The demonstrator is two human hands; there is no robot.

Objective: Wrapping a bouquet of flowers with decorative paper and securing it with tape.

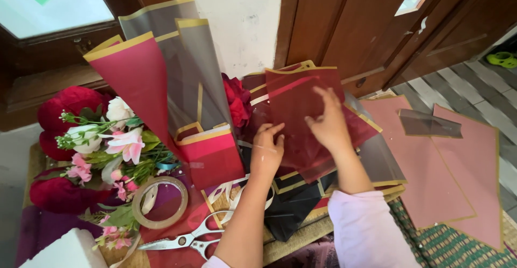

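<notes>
1. Scissors nearest, lying flat, blades pointing left; tape roll just above.
2. Left hand: fingers curled, pinching lower edge of dark red wrapping sheet.
3. Sheet mid-frame, upright, long axis vertical, gold edge up.
4. Right hand: fingers spread, pressing sheet face.

Wrapping sheets at frame centre under both hands, flower bunch at left, tape roll and scissors lower left, more sheets spread at right
</notes>
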